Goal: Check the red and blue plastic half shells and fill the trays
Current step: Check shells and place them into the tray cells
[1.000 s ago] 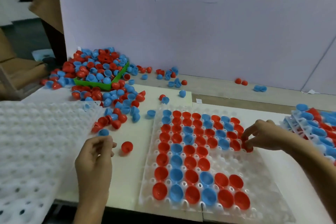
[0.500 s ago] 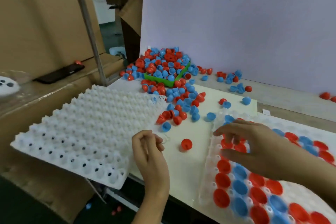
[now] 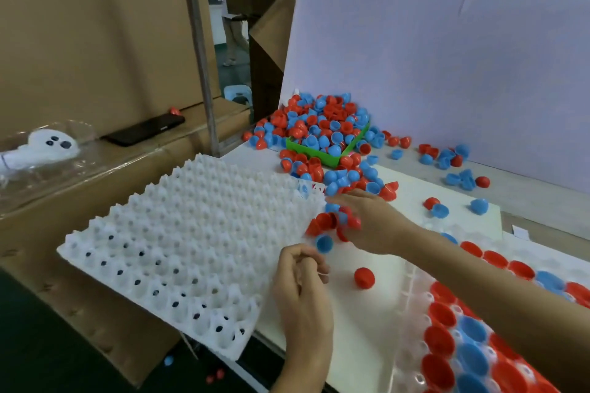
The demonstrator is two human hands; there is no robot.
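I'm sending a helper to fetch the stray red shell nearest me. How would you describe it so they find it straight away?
Start at the empty white tray on the left, then look just right of its near corner on the white board. The lone red half shell lies there dome up, apart from every other shell, just right of the left hand.
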